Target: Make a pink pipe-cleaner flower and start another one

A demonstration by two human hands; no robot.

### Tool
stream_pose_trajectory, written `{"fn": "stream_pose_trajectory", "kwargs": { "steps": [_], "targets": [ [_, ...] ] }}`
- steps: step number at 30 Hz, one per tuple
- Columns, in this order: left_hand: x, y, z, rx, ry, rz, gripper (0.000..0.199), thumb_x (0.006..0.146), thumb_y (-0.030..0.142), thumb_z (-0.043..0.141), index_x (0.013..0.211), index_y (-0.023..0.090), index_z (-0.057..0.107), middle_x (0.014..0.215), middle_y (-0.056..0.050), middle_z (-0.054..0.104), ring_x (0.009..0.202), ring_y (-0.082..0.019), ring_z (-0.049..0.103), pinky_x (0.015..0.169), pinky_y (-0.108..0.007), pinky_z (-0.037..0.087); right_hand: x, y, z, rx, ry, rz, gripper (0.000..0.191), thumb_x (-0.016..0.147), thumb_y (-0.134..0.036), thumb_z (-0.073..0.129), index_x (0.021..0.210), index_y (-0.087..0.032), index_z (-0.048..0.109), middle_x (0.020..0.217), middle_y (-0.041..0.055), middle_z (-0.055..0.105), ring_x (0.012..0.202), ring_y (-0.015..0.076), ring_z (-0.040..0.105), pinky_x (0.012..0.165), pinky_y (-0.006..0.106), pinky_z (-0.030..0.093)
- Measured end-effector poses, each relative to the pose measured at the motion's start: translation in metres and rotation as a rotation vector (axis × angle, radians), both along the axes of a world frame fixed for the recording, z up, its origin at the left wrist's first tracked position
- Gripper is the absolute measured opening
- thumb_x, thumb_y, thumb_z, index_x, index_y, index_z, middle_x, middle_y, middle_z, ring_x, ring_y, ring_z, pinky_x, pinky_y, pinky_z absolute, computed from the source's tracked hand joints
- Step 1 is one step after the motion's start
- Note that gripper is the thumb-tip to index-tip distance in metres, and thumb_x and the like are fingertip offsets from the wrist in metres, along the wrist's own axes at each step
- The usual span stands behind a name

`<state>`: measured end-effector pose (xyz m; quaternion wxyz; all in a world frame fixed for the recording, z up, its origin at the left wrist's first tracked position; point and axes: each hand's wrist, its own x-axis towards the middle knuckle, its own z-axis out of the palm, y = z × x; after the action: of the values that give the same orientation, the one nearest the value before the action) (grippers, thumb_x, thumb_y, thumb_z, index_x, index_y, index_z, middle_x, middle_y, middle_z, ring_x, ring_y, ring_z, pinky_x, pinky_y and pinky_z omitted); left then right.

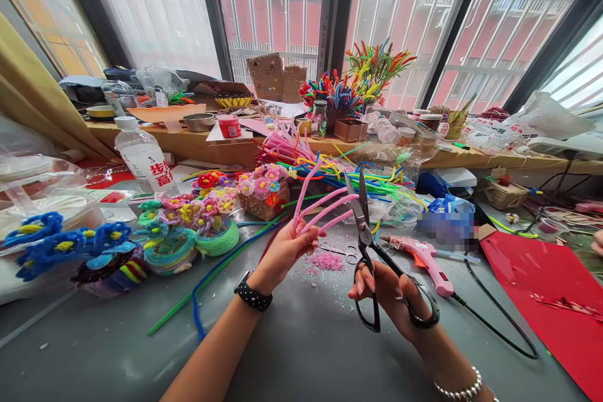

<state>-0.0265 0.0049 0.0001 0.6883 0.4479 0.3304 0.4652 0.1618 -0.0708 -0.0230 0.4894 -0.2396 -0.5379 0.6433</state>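
Observation:
Pinched in my left hand (288, 248) are several pink pipe cleaners (325, 206), fanned out above the fingers. My right hand (391, 295) has its fingers through the black handles of large scissors (363, 226). The blades point up and are spread apart, with pink stem ends at or beside the left blade; whether they lie between the blades I cannot tell. Below the hands, a pile of pink clippings (327, 262) lies on the grey table (311, 352), near small silver scissors (351, 254).
A pink glue gun (429, 264) with a black cord lies to the right, beside a red sheet (541, 301). Pipe-cleaner flowers in small baskets (217, 237) stand left, near a water bottle (144, 157). Colourful pipe cleaners (377, 187) are heaped behind. Another person's hand shows at the right edge.

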Motion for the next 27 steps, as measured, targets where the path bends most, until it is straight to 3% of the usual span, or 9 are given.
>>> {"fn": "stream_pose_trajectory", "kwargs": {
  "steps": [7,10,14,22,27],
  "targets": [
    [-0.006,0.005,0.0,-0.043,-0.093,0.117,0.028,0.061,0.017,0.068,0.061,0.015,0.04,0.087,-0.006,0.066,0.071,-0.012,0.062,0.059,-0.018,0.044,-0.001,-0.001,0.001,0.03,0.006,0.004,0.046,0.065,-0.064,0.043,0.069,-0.019,0.047,0.069,0.0029,0.046,0.071,0.0202,0.051,0.072,0.037,0.041],
    [-0.008,0.006,0.001,-0.073,-0.111,0.17,0.022,0.059,0.015,0.069,0.063,0.014,0.047,0.083,-0.007,0.067,0.076,-0.014,0.062,0.06,-0.018,0.045,-0.001,0.0,-0.001,0.042,0.001,-0.001,0.046,0.066,-0.065,0.042,0.069,-0.019,0.047,0.069,0.0032,0.046,0.071,0.0202,0.051,0.071,0.037,0.041],
    [-0.01,0.008,0.002,-0.105,-0.142,0.258,0.016,0.059,0.013,0.067,0.07,0.012,0.055,0.073,-0.004,0.067,0.072,-0.012,0.063,0.062,-0.017,0.045,0.001,0.001,-0.004,0.038,0.006,-0.014,0.046,0.068,-0.063,0.041,0.069,-0.018,0.047,0.07,0.0029,0.045,0.072,0.0199,0.051,0.072,0.037,0.041],
    [-0.011,0.007,0.005,-0.121,-0.27,0.269,0.018,0.062,0.005,0.062,0.059,0.014,0.047,0.074,-0.003,0.067,0.074,-0.011,0.063,0.069,-0.018,0.047,0.004,0.002,-0.003,0.015,-0.01,-0.046,0.047,0.066,-0.064,0.042,0.069,-0.018,0.047,0.07,0.0028,0.045,0.073,0.0208,0.053,0.073,0.038,0.041],
    [-0.013,0.008,0.008,-0.187,-0.379,0.269,0.011,0.073,0.016,0.052,0.063,0.013,0.053,0.072,-0.006,0.066,0.066,-0.01,0.062,0.065,-0.02,0.05,0.007,0.003,-0.003,0.028,-0.008,-0.057,0.046,0.067,-0.064,0.041,0.069,-0.019,0.047,0.071,0.0037,0.047,0.073,0.0206,0.052,0.074,0.039,0.041]
  ]
}}
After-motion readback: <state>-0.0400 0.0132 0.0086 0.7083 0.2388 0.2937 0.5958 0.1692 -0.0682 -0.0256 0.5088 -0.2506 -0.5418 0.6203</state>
